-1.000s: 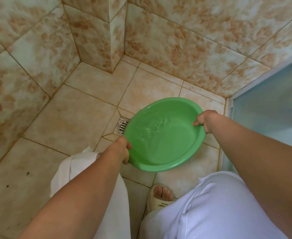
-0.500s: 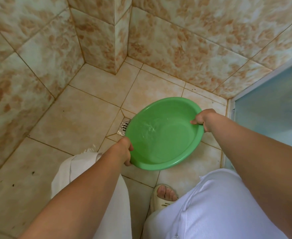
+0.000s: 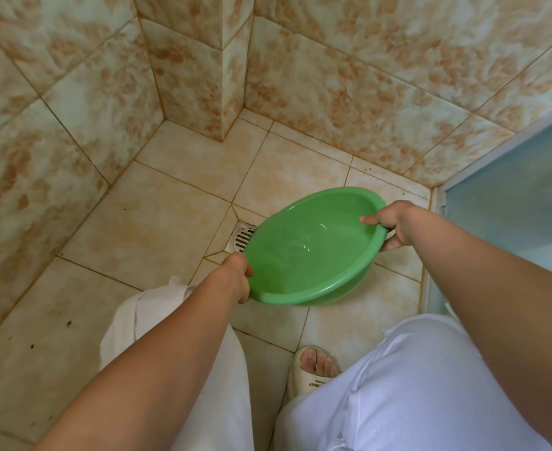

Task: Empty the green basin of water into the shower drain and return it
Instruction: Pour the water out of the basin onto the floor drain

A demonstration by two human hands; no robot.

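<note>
Two hands, left hand [image 3: 237,276] and right hand [image 3: 393,227], grip the basin's [image 3: 307,252] rim mid-frame, above the drain [image 3: 242,237]. Water sits inside, not poured yet. Returning it comes after.

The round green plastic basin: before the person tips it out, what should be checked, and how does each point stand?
1. Left hand grips the near rim of the round green plastic basin: ok.
2. Right hand grips the far rim: ok.
3. Basin held above the beige tiled floor, not resting on it: ok.
4. Basin's low edge over the square metal shower drain: ok, it overlaps the grate.
5. Sandalled foot away from the drain: ok.
6. Water left in the basin: cannot tell how much; only glints show.
</note>
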